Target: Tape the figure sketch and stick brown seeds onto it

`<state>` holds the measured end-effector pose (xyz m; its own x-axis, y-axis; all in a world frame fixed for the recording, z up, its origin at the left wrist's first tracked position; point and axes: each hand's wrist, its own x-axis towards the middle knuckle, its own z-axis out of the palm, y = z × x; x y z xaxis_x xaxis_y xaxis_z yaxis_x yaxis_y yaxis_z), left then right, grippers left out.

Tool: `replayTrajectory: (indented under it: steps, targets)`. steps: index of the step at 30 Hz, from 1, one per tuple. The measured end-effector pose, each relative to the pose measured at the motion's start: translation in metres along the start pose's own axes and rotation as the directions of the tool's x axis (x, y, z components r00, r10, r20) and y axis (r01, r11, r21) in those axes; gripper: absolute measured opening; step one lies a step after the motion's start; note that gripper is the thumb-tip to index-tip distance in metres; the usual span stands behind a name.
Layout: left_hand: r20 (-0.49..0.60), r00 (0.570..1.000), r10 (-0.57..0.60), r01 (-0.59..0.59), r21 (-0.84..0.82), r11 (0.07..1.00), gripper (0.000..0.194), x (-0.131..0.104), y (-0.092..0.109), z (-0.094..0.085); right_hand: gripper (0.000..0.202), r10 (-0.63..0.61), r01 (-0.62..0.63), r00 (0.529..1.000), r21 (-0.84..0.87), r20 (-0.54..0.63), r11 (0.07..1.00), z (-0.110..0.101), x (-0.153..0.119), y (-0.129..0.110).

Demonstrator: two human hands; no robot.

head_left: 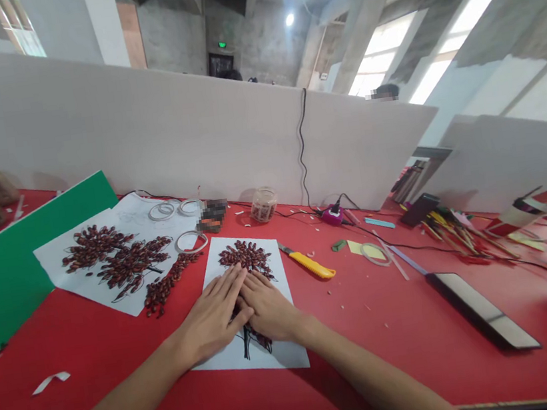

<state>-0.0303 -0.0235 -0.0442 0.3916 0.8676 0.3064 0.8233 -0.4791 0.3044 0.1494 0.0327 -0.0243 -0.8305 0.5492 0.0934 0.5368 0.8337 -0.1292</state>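
Note:
Both palms lie flat on a white sheet (286,356) that carries a tree picture made of dark brown seeds (244,254). My left hand (220,313) has its fingers stretched out, angled up and right. From the other side my right hand (269,306) meets it, fingers also extended, the fingertips touching or overlapping. Beneath the hands the middle of the tree is hidden; its black trunk (246,343) shows below. Left of the sheet lies a pile of loose seeds (163,288). A yellow utility knife (314,265) rests just to the right.
Farther left are another seed-covered tree sheet (82,284) and a green board (8,294). Rolls of tape (192,242) and a jar (263,205) stand toward the white partition (194,135). A phone-like slab (484,312) and cables lie right. Part of another person shows at the right edge.

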Motion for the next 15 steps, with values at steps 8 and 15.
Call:
replayTrajectory:
  steps: [8, 15]
  targets:
    - [-0.051, 0.998, -0.038, 0.042, 0.094, 0.995, 0.083, -0.002, -0.003, 0.021, 0.060, 0.158, -0.158, 0.987, -0.048, -0.003, 0.986, 0.005, 0.029, 0.025]
    - [-0.081, 0.996, -0.039, 0.049, 0.128, 0.991, 0.083, -0.003, -0.006, 0.027, 0.057, 0.140, -0.143, 0.989, -0.072, -0.041, 0.987, 0.008, 0.043, 0.037]
